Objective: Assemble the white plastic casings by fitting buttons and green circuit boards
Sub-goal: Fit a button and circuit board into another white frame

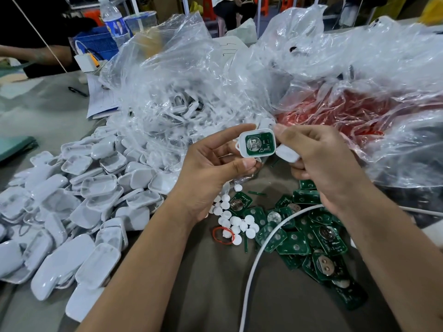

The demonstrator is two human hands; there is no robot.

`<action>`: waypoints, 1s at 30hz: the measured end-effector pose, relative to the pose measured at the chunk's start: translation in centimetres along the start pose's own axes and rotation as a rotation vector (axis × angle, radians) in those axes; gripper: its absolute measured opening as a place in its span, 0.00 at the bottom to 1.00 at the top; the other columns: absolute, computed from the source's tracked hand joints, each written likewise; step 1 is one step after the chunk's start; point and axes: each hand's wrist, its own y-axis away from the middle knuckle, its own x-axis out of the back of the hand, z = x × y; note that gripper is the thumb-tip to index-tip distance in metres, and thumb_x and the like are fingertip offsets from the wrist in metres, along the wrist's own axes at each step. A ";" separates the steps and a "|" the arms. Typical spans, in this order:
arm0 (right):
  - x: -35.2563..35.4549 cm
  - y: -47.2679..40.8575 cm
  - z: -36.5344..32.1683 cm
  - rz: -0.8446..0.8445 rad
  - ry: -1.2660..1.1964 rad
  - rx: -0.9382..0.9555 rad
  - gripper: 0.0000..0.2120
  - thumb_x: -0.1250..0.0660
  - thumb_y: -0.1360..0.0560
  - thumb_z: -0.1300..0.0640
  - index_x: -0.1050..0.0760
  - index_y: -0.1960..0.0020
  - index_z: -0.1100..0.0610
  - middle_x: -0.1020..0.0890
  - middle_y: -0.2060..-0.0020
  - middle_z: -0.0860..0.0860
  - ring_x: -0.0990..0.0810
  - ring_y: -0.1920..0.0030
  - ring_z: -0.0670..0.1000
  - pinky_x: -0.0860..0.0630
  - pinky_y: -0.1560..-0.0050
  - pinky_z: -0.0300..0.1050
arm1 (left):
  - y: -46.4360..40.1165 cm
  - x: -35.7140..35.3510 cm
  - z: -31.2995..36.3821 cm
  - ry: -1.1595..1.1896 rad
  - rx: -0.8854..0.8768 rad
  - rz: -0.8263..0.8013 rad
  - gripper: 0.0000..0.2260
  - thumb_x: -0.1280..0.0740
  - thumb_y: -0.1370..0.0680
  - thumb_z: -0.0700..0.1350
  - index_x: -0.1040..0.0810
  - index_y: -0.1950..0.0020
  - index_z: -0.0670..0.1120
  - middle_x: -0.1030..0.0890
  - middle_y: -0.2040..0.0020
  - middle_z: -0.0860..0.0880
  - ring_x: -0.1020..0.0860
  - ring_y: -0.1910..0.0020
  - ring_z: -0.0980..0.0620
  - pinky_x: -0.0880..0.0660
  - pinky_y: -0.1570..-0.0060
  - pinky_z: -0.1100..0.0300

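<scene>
A white plastic casing (242, 142) with a green circuit board (260, 144) seated inside is held up at centre. My left hand (211, 173) pinches its left side between thumb and fingers. My right hand (318, 159) touches the casing's right edge with the index fingertip and grips a second white casing half (286, 153) lower in its fingers. Below the hands, round white buttons (236, 224) lie scattered on the table beside a heap of loose green circuit boards (309, 238).
A big pile of white casing halves (79, 207) fills the left of the table. Crumpled clear plastic bags (191, 87) and a red-tinted bag (347, 113) lie behind the hands. A white cable (257, 262) crosses the boards. A red rubber band (219, 236) lies by the buttons. Another person's arm (36, 55) rests far left.
</scene>
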 end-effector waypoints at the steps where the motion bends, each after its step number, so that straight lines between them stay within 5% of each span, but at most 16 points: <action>1: 0.0 0.0 0.0 -0.041 -0.038 -0.002 0.11 0.30 0.19 0.55 0.18 0.57 0.60 0.19 0.71 0.46 0.25 0.77 0.43 0.32 0.77 0.31 | 0.0 0.0 0.0 0.004 0.004 0.001 0.24 0.25 0.29 0.31 0.18 0.34 0.43 0.18 0.47 0.34 0.14 0.53 0.44 0.18 0.50 0.56; 6: -0.3 -0.1 0.1 -0.033 -0.126 -0.028 0.06 0.24 0.25 0.60 0.18 0.53 0.62 0.14 0.65 0.52 0.15 0.69 0.47 0.25 0.74 0.34 | 0.0 0.0 0.0 0.006 0.012 -0.008 0.24 0.25 0.29 0.31 0.19 0.34 0.43 0.17 0.49 0.37 0.15 0.53 0.44 0.17 0.47 0.52; 15: -0.1 -0.3 0.7 -0.050 -0.140 0.019 0.07 0.24 0.25 0.63 0.19 0.53 0.65 0.16 0.69 0.49 0.18 0.73 0.45 0.25 0.75 0.34 | 0.1 -0.2 0.3 0.013 0.023 -0.031 0.24 0.26 0.30 0.32 0.19 0.34 0.43 0.14 0.52 0.42 0.15 0.53 0.45 0.17 0.49 0.54; 23: 0.0 -0.4 0.8 -0.057 -0.156 0.002 0.05 0.24 0.25 0.63 0.19 0.53 0.64 0.15 0.67 0.51 0.17 0.71 0.47 0.24 0.75 0.34 | 0.1 -0.2 0.1 -0.045 0.009 0.008 0.23 0.26 0.29 0.30 0.18 0.35 0.43 0.18 0.48 0.35 0.17 0.49 0.40 0.17 0.46 0.51; 28: -0.1 -0.5 1.0 0.146 0.178 0.214 0.07 0.20 0.28 0.53 0.15 0.53 0.54 0.13 0.59 0.49 0.13 0.60 0.48 0.16 0.63 0.43 | 0.0 -0.3 0.1 -0.061 0.007 0.043 0.23 0.26 0.28 0.28 0.18 0.36 0.42 0.16 0.53 0.39 0.15 0.53 0.45 0.18 0.52 0.56; 30: 0.1 -0.6 1.0 0.228 0.385 0.385 0.08 0.20 0.27 0.50 0.15 0.51 0.50 0.14 0.54 0.48 0.14 0.55 0.46 0.18 0.58 0.39 | -0.1 -0.3 0.1 -0.068 0.025 0.070 0.21 0.27 0.28 0.27 0.18 0.36 0.41 0.16 0.55 0.38 0.15 0.55 0.46 0.18 0.53 0.58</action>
